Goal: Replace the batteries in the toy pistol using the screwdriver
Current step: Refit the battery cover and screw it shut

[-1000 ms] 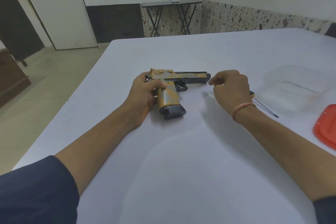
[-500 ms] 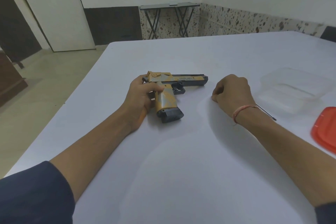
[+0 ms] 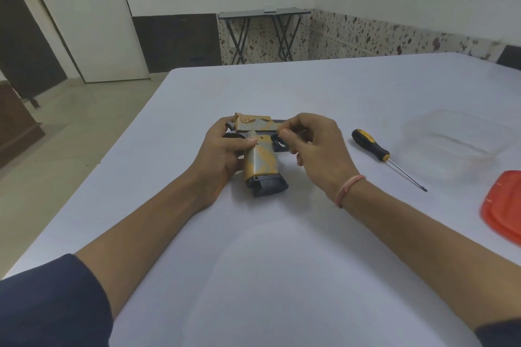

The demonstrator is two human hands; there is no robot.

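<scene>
Mid-frame on the worktop (image 3: 282, 276), the left hand (image 3: 222, 155) clasps the toy pistol (image 3: 259, 163) by its grip and the right hand (image 3: 313, 149) pinches near its trigger, where prying without the screwdriver (image 3: 372, 146) lying to the right could snap plastic.

One toy pistol (image 3: 260, 163) and one screwdriver (image 3: 370, 145) are counted on the single desk (image 3: 282, 262). Two hands are seen, one left hand (image 3: 222, 152) and one right hand (image 3: 318, 146), with one thread band (image 3: 348, 190) worn on the right wrist. One clear plastic container (image 3: 456, 138) and one red lid (image 3: 504, 205) are counted. One folding table (image 3: 265, 12) is seen by the far wall.
</scene>
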